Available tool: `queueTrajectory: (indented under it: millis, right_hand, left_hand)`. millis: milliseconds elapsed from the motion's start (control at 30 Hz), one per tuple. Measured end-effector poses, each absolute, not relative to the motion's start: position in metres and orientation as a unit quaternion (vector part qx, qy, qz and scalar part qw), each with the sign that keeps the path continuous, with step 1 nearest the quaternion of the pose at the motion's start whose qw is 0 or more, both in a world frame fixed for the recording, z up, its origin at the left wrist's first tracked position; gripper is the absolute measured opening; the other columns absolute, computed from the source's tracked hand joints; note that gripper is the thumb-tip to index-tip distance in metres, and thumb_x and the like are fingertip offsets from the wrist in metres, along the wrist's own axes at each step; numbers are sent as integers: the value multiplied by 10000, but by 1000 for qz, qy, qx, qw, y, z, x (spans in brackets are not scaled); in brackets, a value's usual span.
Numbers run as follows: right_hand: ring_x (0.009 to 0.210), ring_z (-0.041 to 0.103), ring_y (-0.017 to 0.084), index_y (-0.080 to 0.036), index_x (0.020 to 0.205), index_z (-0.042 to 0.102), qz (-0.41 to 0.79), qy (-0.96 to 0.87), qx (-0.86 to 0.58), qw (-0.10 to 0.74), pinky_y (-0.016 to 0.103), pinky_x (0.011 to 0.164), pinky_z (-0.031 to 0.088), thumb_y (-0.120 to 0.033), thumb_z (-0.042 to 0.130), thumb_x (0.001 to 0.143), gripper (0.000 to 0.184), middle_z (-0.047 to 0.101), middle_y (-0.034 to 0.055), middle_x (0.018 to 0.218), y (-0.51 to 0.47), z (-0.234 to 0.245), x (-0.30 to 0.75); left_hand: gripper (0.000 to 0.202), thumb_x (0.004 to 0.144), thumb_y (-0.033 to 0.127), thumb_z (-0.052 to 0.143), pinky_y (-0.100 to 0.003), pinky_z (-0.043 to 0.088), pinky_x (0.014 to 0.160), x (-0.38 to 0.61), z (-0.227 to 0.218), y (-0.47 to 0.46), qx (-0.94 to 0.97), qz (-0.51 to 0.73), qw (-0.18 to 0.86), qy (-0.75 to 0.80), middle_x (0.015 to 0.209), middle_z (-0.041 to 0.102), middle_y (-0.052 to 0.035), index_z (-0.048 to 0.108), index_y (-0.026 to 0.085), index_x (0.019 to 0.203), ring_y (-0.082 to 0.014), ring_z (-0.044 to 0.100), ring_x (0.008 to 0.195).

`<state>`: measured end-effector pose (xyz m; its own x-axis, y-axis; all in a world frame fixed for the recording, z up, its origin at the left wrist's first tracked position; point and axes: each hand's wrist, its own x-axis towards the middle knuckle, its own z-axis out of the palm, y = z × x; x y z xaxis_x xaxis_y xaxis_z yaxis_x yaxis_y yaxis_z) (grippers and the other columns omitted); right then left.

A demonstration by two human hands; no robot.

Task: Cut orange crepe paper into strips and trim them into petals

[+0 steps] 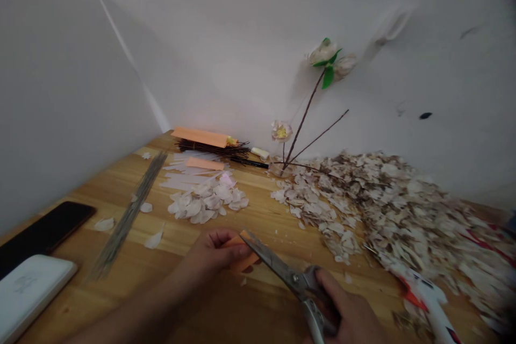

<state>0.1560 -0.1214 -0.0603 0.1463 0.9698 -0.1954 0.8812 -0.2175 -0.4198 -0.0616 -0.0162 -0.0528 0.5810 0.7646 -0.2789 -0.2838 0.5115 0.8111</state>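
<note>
My left hand (223, 252) is closed, pinching a small piece of orange paper (241, 262) between thumb and fingers. In my right hand (346, 306) is a pair of scissors (296, 278), its handles gripped and its blades pointing up and left. The blade tips lie at the upper edge of the orange paper, beside my left thumb. Whether they cut into the paper I cannot tell. Just beyond my left hand sits a small heap of pale petals (207, 201).
A large pile of dried petals (387, 199) covers the right side, with a white-and-orange glue gun (427, 295) before it. Flower stems (304, 113) stand by the wall. Thin wires (133, 209), a phone (48, 231), a white box-like device (34, 293) and orange sheets (201, 136) lie leftward.
</note>
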Motion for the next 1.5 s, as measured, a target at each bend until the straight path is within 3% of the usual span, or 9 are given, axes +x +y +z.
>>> queueTrajectory:
  millis: [233,567,733,900,1067,1333,1500]
  right_hand:
    - [648,605,211,-208,927,554,207,-616,-754,94,248,564,411,-286,657,509,438,694,23,751,-120,-59,156]
    - [581,534,166,-241,801,517,225,-604,-757,107,224,524,368,-273,648,514,317,623,-26,647,-121,-56,154]
    - [645,566,196,-225,910,527,222,-589,-770,108,247,577,401,-330,665,500,445,650,10,732,-121,-61,156]
    - [613,563,170,-237,830,500,227,-600,-754,140,226,560,398,-254,596,531,314,657,-8,712,-121,-56,153]
    - [582,570,164,-239,799,500,223,-602,-753,146,211,521,397,-180,602,490,331,647,-33,654,-121,-55,153]
    - [746,645,240,-206,960,567,214,-594,-767,118,265,629,476,-206,651,484,484,702,45,822,-121,-60,155]
    - [1032,584,291,-138,1153,521,168,-655,-726,124,332,857,453,-189,626,554,610,605,147,1175,-126,-66,159]
  left_hand:
    - [220,517,310,821,-173,491,570,-62,-49,-18,368,325,812,317,648,736,-27,731,161,652,-109,643,588]
    - [200,510,296,823,-175,496,557,-62,-45,-17,364,315,814,326,627,730,-28,721,161,616,-117,649,589]
    - [218,500,309,825,-181,491,557,-62,-46,-17,363,313,813,331,613,725,-31,720,159,618,-119,644,580]
    - [242,491,320,827,-198,493,568,-62,-46,-16,365,309,810,339,634,728,-43,721,155,632,-141,655,618]
    - [220,501,301,825,-195,495,562,-61,-42,-19,355,318,810,342,621,723,-34,713,156,623,-134,651,607]
    - [241,517,305,814,-210,490,493,-61,-44,-18,385,319,798,335,618,713,-48,708,139,657,-147,636,568]
    - [213,546,312,801,-205,494,525,-64,-49,-14,413,341,775,336,612,703,-29,711,148,647,-112,601,534]
